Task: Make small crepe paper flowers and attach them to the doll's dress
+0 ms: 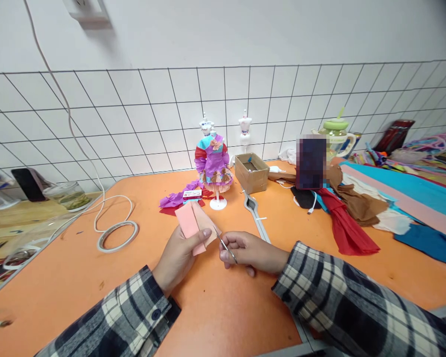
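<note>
My left hand (pixel 179 258) pinches a folded piece of pink paper (pixel 188 219) between thumb and fingers; whether it is crepe paper or thin cloth is hard to tell. In my right hand (pixel 241 252) is a small pair of metal scissors (pixel 226 249), the fingers closed round its handles. The scissor blades point up and left and meet the right edge of the pink paper. Just beyond my hands stands a small dress form (pixel 218 203) wearing a purple, red and blue ruffled paper dress (pixel 212 158).
Behind the dress are a cardboard box (pixel 251 173) and a bare white dress form (pixel 245 130). Purple scraps (pixel 173 200) lie left of the stand. A tape roll (pixel 118 236) sits at left. Red crepe paper (pixel 347 225), a phone (pixel 311 163) and a lidded jug (pixel 336 136) are at right.
</note>
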`<state>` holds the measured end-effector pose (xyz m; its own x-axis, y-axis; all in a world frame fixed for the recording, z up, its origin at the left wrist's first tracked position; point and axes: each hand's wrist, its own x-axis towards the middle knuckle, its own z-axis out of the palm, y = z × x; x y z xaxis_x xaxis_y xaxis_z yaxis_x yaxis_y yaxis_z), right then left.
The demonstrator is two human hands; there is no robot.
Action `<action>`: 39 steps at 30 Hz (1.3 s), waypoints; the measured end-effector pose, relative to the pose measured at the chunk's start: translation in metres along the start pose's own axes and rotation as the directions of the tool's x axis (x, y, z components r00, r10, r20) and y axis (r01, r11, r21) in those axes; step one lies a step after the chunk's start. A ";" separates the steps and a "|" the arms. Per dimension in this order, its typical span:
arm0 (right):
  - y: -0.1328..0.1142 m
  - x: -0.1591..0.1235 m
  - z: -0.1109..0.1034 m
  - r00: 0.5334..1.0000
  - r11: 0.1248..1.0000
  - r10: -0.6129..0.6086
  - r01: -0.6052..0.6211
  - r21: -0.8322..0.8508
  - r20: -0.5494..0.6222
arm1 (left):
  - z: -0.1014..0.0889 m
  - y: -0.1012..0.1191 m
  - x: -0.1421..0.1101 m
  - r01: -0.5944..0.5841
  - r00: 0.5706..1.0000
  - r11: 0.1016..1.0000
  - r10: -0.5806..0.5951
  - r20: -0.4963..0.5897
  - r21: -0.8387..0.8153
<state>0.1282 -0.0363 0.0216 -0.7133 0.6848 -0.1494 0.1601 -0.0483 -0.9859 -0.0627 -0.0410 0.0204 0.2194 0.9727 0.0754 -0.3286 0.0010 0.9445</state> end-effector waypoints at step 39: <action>0.000 -0.001 0.002 0.995 0.999 0.049 -0.051 -0.017 -0.090 | 0.000 -0.002 0.000 -0.006 1.000 1.000 0.007 0.015 -0.010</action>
<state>0.1273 -0.0386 0.0212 -0.6403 0.7441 -0.1906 0.2079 -0.0710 -0.9756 -0.0619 -0.0407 0.0181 0.2312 0.9690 0.0865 -0.3396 -0.0029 0.9406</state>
